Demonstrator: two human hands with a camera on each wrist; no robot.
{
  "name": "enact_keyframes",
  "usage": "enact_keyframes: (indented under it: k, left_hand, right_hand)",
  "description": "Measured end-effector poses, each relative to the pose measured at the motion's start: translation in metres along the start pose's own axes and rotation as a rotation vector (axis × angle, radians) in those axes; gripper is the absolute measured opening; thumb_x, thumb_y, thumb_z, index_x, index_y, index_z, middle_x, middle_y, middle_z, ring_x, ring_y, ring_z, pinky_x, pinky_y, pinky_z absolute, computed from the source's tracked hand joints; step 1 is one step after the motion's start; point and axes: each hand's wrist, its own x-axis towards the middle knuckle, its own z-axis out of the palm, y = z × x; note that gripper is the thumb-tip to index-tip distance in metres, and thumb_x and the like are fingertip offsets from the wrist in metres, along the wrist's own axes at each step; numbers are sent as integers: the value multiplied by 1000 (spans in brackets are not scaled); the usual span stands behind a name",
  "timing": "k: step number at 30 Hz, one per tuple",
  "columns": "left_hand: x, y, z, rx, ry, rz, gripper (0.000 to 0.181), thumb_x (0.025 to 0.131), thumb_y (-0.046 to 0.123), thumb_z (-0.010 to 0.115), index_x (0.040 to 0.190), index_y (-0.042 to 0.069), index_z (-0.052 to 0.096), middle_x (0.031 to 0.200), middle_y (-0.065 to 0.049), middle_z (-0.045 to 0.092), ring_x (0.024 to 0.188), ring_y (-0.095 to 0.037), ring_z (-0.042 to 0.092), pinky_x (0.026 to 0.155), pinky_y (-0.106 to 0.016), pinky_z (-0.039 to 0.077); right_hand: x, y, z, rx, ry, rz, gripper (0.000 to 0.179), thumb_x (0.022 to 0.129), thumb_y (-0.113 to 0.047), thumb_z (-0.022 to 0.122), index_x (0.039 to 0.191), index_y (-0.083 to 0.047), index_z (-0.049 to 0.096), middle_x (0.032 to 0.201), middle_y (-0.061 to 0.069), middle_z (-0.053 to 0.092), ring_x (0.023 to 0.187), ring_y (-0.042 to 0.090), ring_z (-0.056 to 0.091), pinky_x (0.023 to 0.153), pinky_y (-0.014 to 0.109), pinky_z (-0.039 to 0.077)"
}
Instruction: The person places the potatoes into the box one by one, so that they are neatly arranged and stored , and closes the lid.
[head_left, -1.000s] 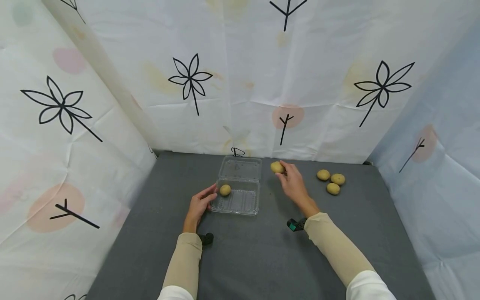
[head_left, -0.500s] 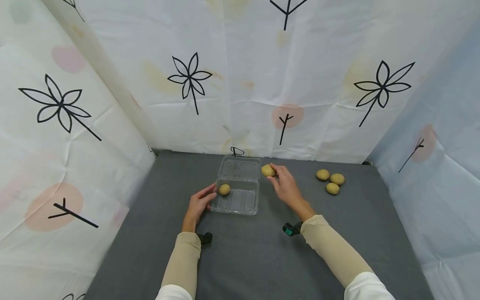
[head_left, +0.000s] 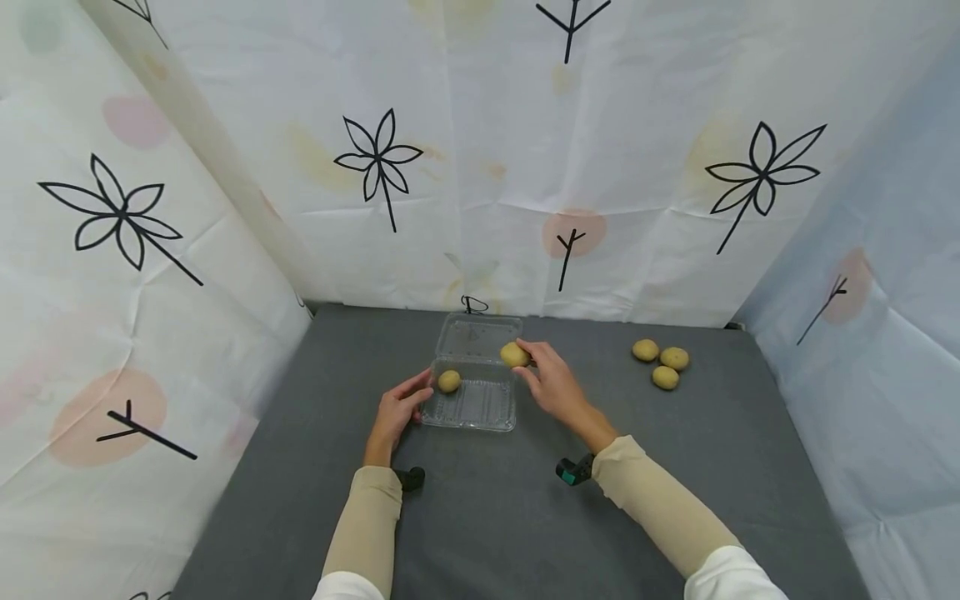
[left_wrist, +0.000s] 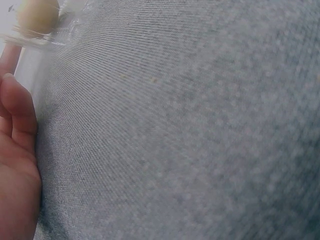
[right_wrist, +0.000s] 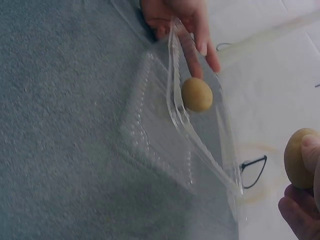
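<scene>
A clear plastic clamshell container [head_left: 486,406] lies with its lid folded back, and one potato [head_left: 449,382] sits at the left of its base. My left hand [head_left: 397,412] holds the container's left edge, fingers and thumb at the rim; in the left wrist view the hand [left_wrist: 17,150] is only partly in sight. My right hand [head_left: 557,383] pinches another potato [head_left: 514,355] between thumb and fingers, above the container's right side near the hinge. The right wrist view has this potato [right_wrist: 300,159] at its right edge, apart from the container [right_wrist: 150,115].
Three more potatoes [head_left: 665,377] lie grouped on the grey table [head_left: 480,517], to the right of the right hand. Patterned white cloth [head_left: 480,167] rises behind the table and along both sides. A dark wrist device [head_left: 575,470] hangs at the right wrist.
My right hand has carried its potato leftward and toward me, from beside the container to over its right edge. My left hand and the container have stayed put.
</scene>
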Motion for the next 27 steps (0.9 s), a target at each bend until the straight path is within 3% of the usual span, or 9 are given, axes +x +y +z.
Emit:
enact_keyframes:
  k: [13, 27]
  left_hand:
    - [1, 0, -2, 5, -2, 25, 43, 94, 27, 75, 137, 26, 67, 139, -6, 68, 56, -8, 44, 57, -21, 45]
    - [0, -2, -1, 4, -8, 14, 43, 94, 27, 75, 137, 28, 67, 139, -5, 68, 56, -9, 45, 58, -21, 46]
  right_hand:
    - [2, -17, 18, 96, -122, 1, 53, 98, -13, 68, 146, 0, 52, 130, 16, 62, 113, 27, 66, 93, 38, 58]
    - [-4, -35, 42, 117, -185, -8, 52, 98, -15, 68, 146, 0, 52, 132, 15, 61, 116, 25, 65, 96, 37, 57]
